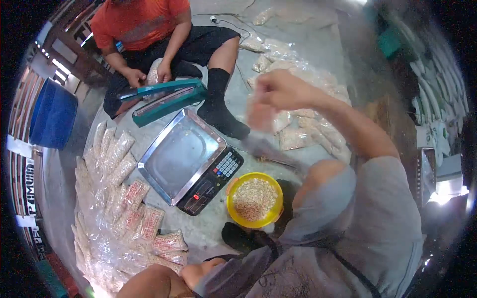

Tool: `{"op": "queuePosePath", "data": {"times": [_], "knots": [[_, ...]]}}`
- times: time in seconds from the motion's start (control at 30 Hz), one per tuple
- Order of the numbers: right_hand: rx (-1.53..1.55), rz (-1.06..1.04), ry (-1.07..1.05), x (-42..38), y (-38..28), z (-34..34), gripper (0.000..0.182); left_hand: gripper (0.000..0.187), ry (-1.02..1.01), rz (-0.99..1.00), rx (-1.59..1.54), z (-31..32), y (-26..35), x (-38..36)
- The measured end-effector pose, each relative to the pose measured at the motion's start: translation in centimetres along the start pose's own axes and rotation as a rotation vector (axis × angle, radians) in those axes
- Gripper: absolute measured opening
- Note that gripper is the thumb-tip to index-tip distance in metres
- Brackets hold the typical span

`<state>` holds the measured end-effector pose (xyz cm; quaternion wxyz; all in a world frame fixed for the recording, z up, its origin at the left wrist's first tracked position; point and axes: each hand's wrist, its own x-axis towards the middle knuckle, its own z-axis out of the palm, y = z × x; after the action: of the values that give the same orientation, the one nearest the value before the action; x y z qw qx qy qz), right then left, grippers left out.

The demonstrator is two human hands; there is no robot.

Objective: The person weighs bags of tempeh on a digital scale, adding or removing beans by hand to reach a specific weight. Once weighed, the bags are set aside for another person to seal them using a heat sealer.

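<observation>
My right hand is raised on a bent arm over the mat, its fingers smeared by motion. I cannot tell whether it grips anything. Beneath it is a pinkish blur, with a grey streak lower down. My left hand does not show; some bare skin and grey cloth are at the bottom edge. Between my knee and the scale stands a yellow tub holding pale flakes and reddish-brown bits. Left of the tub is a digital scale, its steel pan bare and its red display lit.
Filled clear bags with red print spread along the left; more bags lie at the back right. Across from me sits a person in orange, holding a bag at a green bag sealer. A blue bin stands far left.
</observation>
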<state>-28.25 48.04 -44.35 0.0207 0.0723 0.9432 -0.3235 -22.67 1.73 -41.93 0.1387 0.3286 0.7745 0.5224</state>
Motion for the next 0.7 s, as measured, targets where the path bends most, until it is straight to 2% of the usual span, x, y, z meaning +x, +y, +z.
{"op": "queuePosePath", "data": {"times": [0.03,0.1,0.17,0.23,0.27,0.33,0.4,0.47,0.53,0.67,0.7], "knots": [[0.064,-0.005,-0.031,1.1,-1.7,1.2,0.020,0.045,0.031,0.050,0.008,-0.3,0.5,0.1],[0.160,-0.148,-0.019,3.7,-2.9,5.9,0.017,0.046,0.097,0.145,0.033,-0.6,1.2,0.4],[0.463,-0.019,-0.139,5.4,-5.1,11.0,0.015,0.047,0.163,0.233,0.068,-1.0,2.0,0.5],[0.565,0.010,-0.222,6.7,-6.2,15.7,0.012,0.048,0.230,0.313,0.109,-1.5,3.0,0.6],[0.570,0.006,-0.227,7.4,-6.2,18.2,0.012,0.049,0.261,0.348,0.130,-1.7,3.5,0.6],[0.438,-0.138,-0.072,8.2,-5.3,22.8,0.014,0.050,0.322,0.414,0.175,-2.2,4.6,0.7],[0.402,-0.158,-0.026,8.8,-3.7,25.4,0.015,0.051,0.382,0.473,0.218,-2.7,5.5,0.9],[0.359,-0.180,0.021,9.1,-3.0,26.2,0.017,0.052,0.439,0.528,0.261,-3.0,6.5,1.0],[0.359,-0.066,-0.089,8.9,-2.1,26.0,0.020,0.054,0.489,0.578,0.303,-3.4,7.5,1.3],[0.359,-0.046,-0.077,7.0,-1.5,24.9,0.024,0.056,0.569,0.663,0.385,-4.4,9.3,2.0],[0.344,-0.030,0.032,6.3,-1.4,24.5,0.024,0.056,0.586,0.681,0.405,-4.7,9.8,2.2]]}}
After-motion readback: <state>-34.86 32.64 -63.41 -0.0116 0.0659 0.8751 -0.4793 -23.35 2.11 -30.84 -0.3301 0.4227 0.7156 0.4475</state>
